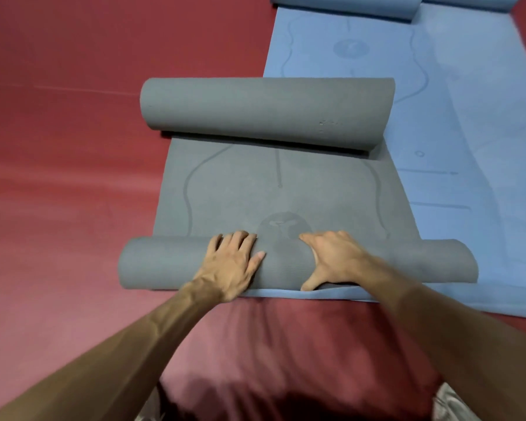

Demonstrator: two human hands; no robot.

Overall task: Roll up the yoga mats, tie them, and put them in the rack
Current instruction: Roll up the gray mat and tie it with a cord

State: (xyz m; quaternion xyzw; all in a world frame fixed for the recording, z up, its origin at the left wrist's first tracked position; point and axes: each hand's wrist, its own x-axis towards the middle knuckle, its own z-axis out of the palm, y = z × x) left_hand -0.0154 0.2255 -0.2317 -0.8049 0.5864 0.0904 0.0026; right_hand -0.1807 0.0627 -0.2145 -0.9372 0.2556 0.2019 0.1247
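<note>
Your L hand & R hand lay flat, fingers spread, pressing near roll of grey foam yoga mat; blue foam mat lay under & right of it.

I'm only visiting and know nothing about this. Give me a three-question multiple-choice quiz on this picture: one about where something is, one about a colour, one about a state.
1. Where do the left hand and right hand rest?
A. on the bare floor
B. on the near roll of the grey mat
C. on the far roll

2. What colour is the floor?
A. red
B. green
C. white

3. What state is the grey mat in?
A. fully flat
B. fully rolled and tied
C. rolled at both ends, flat between

Answers:
1 B: both palms lie on the roll nearest the person.
2 A: the surface around the mats is dark red.
3 C: a roll shows at each end with a flat stretch between them.
</note>
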